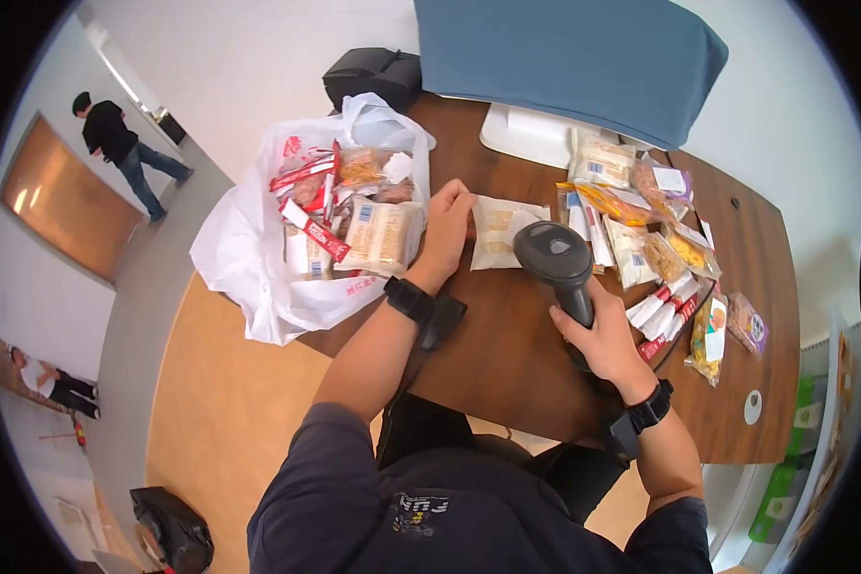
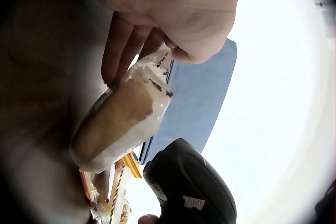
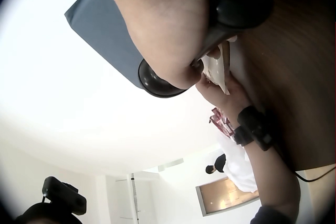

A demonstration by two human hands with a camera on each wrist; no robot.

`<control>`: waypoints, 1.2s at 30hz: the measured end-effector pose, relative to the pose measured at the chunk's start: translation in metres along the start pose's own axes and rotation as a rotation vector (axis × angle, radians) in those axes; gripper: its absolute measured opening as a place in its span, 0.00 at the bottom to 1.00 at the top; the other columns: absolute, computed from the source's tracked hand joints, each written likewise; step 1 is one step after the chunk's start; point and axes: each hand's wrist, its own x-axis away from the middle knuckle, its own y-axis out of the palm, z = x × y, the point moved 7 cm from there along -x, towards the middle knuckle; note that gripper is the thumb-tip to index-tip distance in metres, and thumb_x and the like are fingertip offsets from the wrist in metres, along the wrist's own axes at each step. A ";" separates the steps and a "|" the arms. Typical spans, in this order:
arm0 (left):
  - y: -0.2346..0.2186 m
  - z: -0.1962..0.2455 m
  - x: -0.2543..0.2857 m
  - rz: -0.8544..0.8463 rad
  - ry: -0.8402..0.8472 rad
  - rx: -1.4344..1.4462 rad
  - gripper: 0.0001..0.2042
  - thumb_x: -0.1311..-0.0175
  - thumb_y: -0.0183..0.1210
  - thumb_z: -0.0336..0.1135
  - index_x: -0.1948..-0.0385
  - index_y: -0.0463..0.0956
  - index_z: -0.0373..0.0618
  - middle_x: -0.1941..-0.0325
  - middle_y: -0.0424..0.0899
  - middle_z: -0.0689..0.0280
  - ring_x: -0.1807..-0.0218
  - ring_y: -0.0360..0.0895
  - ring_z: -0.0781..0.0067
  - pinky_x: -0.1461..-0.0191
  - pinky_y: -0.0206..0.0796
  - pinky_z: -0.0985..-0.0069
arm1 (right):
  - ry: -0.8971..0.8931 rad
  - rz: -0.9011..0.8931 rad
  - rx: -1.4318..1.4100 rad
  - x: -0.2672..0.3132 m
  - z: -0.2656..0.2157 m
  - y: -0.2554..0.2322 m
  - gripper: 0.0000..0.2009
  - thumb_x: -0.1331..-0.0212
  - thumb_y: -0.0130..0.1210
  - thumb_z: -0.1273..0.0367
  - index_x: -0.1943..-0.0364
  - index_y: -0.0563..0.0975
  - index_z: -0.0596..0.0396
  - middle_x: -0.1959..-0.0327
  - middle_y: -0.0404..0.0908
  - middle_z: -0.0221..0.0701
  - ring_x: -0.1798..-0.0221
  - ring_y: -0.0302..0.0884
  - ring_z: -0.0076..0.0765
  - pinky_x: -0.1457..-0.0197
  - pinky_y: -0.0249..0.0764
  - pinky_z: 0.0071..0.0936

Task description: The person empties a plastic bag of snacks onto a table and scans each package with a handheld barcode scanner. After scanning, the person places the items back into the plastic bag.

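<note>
My left hand [image 1: 449, 225] pinches one end of a clear-wrapped, pale bread-like packet [image 1: 493, 237] over the wooden table. In the left wrist view, the packet [image 2: 118, 116] slants down from the fingers, its crimped wrapper end at the thumb. My right hand [image 1: 605, 335] grips the handle of a black handheld barcode scanner [image 1: 551, 251], its head above the packet's right side. The left wrist view shows the scanner [image 2: 191, 182] close beyond the packet. In the right wrist view, the palm hides much of the scanner's handle.
On the left, a white plastic bag [image 1: 249, 249] holds several snack packets. More packets and red-white sticks [image 1: 665, 311] lie spread on the table's right. A blue cloth [image 1: 564, 57] covers something at the back, beside a black device [image 1: 371, 77]. Two people are in the distance at left.
</note>
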 end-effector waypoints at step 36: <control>-0.006 -0.007 -0.003 0.124 0.139 0.031 0.22 0.29 0.54 0.44 0.39 0.67 0.42 0.36 0.71 0.62 0.39 0.72 0.65 0.36 0.64 0.69 | 0.081 -0.043 -0.245 -0.004 0.015 0.006 0.14 0.39 0.60 0.66 0.57 0.74 0.62 0.74 0.79 0.31 0.76 0.74 0.22 0.71 0.70 0.22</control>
